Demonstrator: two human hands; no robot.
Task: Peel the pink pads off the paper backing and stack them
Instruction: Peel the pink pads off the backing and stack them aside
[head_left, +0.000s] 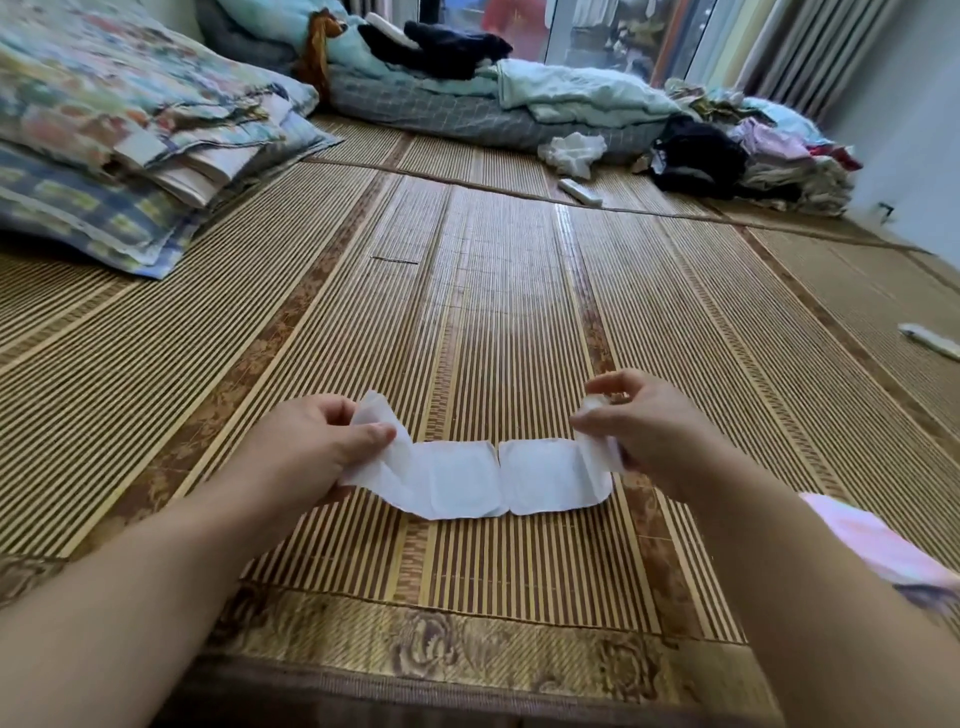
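A long white paper strip (483, 480) with square pad outlines stretches between my two hands just above the bamboo mat (467, 312). My left hand (322, 447) pinches the strip's left end between thumb and fingers. At the other end, my right hand (639, 431) grips the crumpled right part of the strip. A pink pad (878, 540) lies on the mat at the right, partly hidden behind my right forearm.
Folded quilts (130, 130) are piled at the back left. Bedding (467, 98) and a heap of clothes (753, 145) fill the far end. A white remote (579, 191) lies far ahead, and another white object (930, 340) lies at the right edge.
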